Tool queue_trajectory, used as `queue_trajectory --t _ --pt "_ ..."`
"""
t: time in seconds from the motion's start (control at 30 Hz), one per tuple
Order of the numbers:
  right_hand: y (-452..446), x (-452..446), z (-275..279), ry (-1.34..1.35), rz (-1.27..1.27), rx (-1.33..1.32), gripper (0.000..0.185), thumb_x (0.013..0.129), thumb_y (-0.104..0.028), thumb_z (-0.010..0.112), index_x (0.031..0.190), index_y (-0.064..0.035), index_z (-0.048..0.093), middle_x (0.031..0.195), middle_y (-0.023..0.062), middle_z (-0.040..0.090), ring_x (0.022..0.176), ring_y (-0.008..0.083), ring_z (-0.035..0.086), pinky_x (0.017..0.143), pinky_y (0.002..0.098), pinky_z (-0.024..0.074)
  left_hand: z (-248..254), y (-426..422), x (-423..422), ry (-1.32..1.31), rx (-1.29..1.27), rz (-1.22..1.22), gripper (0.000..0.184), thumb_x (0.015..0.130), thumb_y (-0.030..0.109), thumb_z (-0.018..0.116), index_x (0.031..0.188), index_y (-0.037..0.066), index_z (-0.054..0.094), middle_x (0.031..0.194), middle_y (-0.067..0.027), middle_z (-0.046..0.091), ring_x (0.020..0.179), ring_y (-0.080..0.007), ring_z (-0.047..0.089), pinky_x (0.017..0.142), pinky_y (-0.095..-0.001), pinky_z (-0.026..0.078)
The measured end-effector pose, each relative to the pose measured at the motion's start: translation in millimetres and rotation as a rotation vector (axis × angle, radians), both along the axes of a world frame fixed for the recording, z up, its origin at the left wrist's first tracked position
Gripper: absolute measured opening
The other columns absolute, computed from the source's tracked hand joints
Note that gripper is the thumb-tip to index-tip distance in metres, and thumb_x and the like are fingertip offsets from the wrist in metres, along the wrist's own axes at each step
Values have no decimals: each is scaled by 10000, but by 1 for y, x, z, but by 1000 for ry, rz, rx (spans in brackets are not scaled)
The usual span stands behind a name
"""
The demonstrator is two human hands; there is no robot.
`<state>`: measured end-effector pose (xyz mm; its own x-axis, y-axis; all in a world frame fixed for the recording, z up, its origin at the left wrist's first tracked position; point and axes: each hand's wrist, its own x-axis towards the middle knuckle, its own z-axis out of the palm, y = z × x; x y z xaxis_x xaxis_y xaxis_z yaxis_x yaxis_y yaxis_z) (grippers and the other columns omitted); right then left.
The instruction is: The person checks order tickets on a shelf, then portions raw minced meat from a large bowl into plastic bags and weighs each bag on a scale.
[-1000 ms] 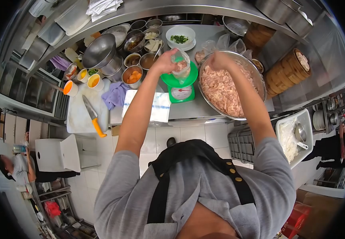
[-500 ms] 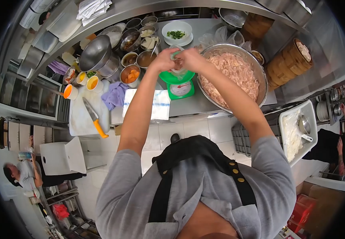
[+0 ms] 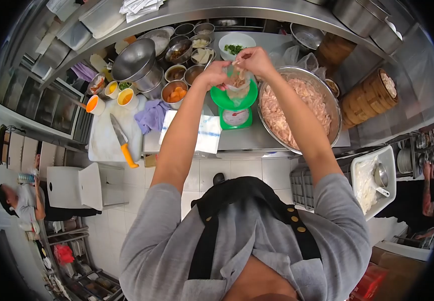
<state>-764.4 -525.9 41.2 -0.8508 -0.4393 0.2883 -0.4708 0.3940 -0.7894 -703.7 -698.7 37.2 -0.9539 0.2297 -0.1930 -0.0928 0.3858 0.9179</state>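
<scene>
A clear plastic bag (image 3: 238,92) with some pale pink meat in it stands over the green pan (image 3: 251,98) of a kitchen scale (image 3: 236,118). My left hand (image 3: 214,75) is closed on the left side of the bag near its mouth. Just above that mouth, my right hand (image 3: 257,61) pinches what looks like a strip of raw meat; its fingertips partly hide it. To the right of the scale sits a large steel bowl (image 3: 335,131) heaped with raw meat strips (image 3: 297,108).
Left are a white cutting board (image 3: 101,143), a yellow-handled knife (image 3: 123,142), a purple cloth (image 3: 150,116) and several steel containers. A white bowl with greens (image 3: 234,49) stands behind. Bamboo steamers (image 3: 370,99) and a white tub (image 3: 390,193) are right. Other people stand at both sides.
My right hand has risen from the bag's mouth and shifted right, fingers pinched. The bag and its meat now show more clearly. The whole view has shifted slightly.
</scene>
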Motion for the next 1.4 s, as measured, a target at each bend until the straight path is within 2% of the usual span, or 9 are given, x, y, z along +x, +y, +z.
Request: queue_trajectory --t 0.13,0.37,0.5,0.57,0.77,0.97,1.03,1.17,1.4 --pt "8 7 16 -286 124 -291 67 683 -39 703 745 -23 683 710 49 669 625 101 604 557 241 479 1 7 1 -46 45 21 734 663 -33 665 1343 31 396 821 -93 626 580 -141 598 489 -253 496" --pt "71 39 61 -256 19 -485 69 739 -9 685 799 -22 653 774 32 650 690 88 589 596 213 460 5 16 17 91 -228 -14 623 701 83 682 1294 105 494 719 -97 631 489 -145 581 431 -259 479" --pt "146 61 15 -336 -107 -364 35 770 -58 646 773 -26 662 764 70 665 697 120 613 619 252 476 10 15 31 47 -289 37 495 710 154 689 1193 114 585 835 -106 631 530 -163 612 445 -286 495" --pt "198 37 -104 -21 -446 436 87 736 -95 637 704 -15 646 693 127 647 656 201 626 601 312 480 14 12 41 163 -331 124 435 728 203 697 1150 134 618 1032 -113 604 545 -173 623 443 -286 492" --pt "235 71 -151 150 -442 632 98 650 -46 591 711 -44 667 689 158 640 617 320 617 577 361 477 17 -7 48 213 -244 99 364 758 206 684 1118 171 647 1319 -159 464 587 -174 642 440 -275 494" --pt "226 70 -73 59 -416 374 65 674 -33 621 719 -10 662 612 134 619 521 223 586 516 330 454 12 -4 60 169 -74 146 342 786 158 662 1126 132 635 1323 -143 461 632 -161 646 423 -240 479" --pt "220 66 -47 -389 -344 -107 38 687 8 637 711 32 653 576 81 601 510 130 547 484 267 427 11 -7 67 185 -57 165 337 794 150 658 1126 103 626 1301 -122 476 646 -158 646 422 -229 475" --pt "212 60 -10 -417 -288 -305 25 692 40 637 712 56 640 595 53 579 527 95 517 480 223 407 7 -25 82 155 59 211 359 800 135 654 1150 71 603 1299 -109 477 647 -159 646 426 -228 477" --pt "228 39 -39 251 -422 491 244 605 -30 695 845 -73 705 780 142 668 660 270 651 646 365 514 -2 -51 124 141 73 358 375 823 128 634 1191 80 579 1286 -117 487 680 -166 652 440 -228 482"
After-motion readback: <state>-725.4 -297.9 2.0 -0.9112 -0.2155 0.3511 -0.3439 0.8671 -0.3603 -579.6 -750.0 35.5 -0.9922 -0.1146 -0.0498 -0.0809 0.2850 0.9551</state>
